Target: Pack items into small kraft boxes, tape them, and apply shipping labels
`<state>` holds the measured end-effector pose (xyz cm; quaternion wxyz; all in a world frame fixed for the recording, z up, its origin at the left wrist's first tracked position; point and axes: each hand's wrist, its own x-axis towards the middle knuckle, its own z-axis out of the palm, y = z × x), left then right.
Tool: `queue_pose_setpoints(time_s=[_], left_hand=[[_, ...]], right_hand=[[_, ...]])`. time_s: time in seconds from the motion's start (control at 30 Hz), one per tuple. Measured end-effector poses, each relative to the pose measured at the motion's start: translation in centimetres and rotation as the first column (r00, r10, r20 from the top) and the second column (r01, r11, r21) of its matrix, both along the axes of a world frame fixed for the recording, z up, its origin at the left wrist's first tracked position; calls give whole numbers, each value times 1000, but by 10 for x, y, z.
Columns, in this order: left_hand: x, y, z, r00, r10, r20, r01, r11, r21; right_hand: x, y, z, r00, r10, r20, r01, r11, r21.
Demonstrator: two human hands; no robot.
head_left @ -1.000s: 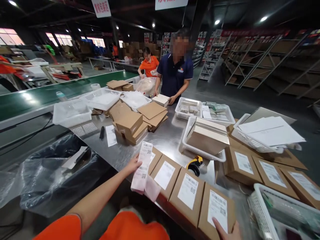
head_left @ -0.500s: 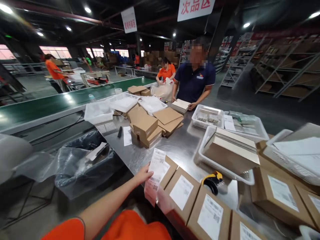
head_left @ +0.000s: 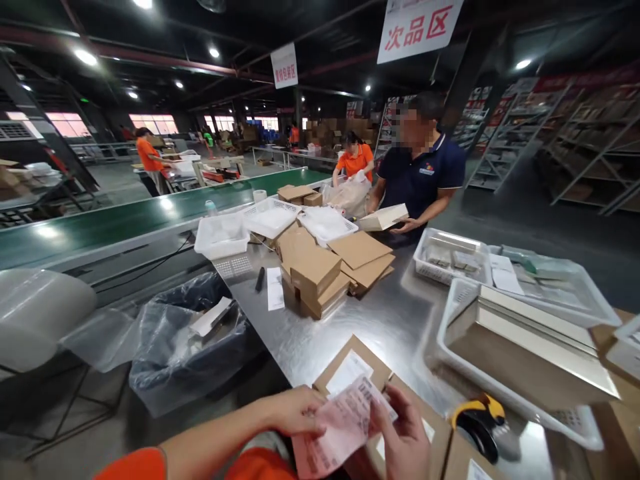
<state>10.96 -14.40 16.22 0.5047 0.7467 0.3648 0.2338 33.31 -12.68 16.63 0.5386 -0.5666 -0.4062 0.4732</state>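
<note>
My left hand [head_left: 295, 412] and my right hand [head_left: 406, 437] both pinch a pink-backed strip of shipping labels [head_left: 340, 423] low in the view, over the near edge of the steel table [head_left: 395, 320]. Under the strip lies a brown cardboard box [head_left: 350, 363] with a white label on its lid. More labelled boxes run off to the right along the near edge. A yellow and black barcode scanner [head_left: 477, 417] rests just right of my right hand.
A white basket [head_left: 520, 393] holds flat beige boxes. Stacked brown cartons [head_left: 313, 280] stand mid-table, with white trays behind. A person in a dark polo [head_left: 423, 177] holds a flat box across the table. A bin with a clear bag [head_left: 185, 340] stands left, beside a green conveyor [head_left: 100, 223].
The view has swung left and up. My left hand drew the label strip down toward me, and my right hand left the box at the right and took hold of the strip.
</note>
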Motion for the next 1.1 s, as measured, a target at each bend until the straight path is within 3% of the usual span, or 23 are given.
queue_pose_setpoints(time_s=[0.07, 0.17, 0.23, 0.33, 0.47, 0.57, 0.63, 0.7, 0.77, 0.87, 0.93, 1.03, 1.1], left_hand=[[-26, 4, -4, 998, 35, -44, -35, 999, -10], [-73, 16, -2, 971, 224, -82, -229, 971, -65], [-101, 31, 5, 938, 345, 33, -337, 931, -139], [-136, 60, 15, 884, 423, 199, -358, 886, -294], [-184, 87, 11, 817, 569, 91, -522, 798, -302], [-229, 99, -2, 770, 627, 116, -581, 765, -279], [-257, 109, -11, 765, 625, 156, -566, 768, -301], [-276, 127, -17, 776, 600, 197, -535, 790, -300], [-282, 153, -20, 789, 573, 221, -520, 815, -253], [-271, 200, -22, 802, 550, 233, -507, 833, -222], [-253, 230, -22, 811, 536, 233, -471, 836, -281], [-221, 258, -25, 829, 512, 224, -409, 829, -382], [-202, 261, -26, 834, 504, 223, -386, 823, -417]], right_hand=[[-32, 9, 7, 996, 49, 81, -51, 998, 24], [-82, 18, 6, 967, 197, 163, -217, 969, 120], [-121, 23, 3, 951, 247, 189, -276, 949, 151], [-179, 34, -3, 933, 277, 229, -321, 929, 186], [-228, 80, -10, 868, 348, 355, -438, 873, 216], [-237, 145, -10, 789, 179, 587, -412, 864, 290], [-234, 189, -11, 652, -21, 758, -326, 895, 306], [-229, 222, -17, 514, -81, 854, -257, 935, 244], [-225, 240, -32, 472, -42, 881, -241, 955, 175], [-223, 242, -62, 535, -61, 843, -232, 949, 216], [-222, 237, -79, 580, -111, 807, -204, 939, 276], [-223, 230, -87, 606, -135, 784, -191, 932, 308], [-225, 225, -82, 614, -147, 776, -178, 931, 318]])
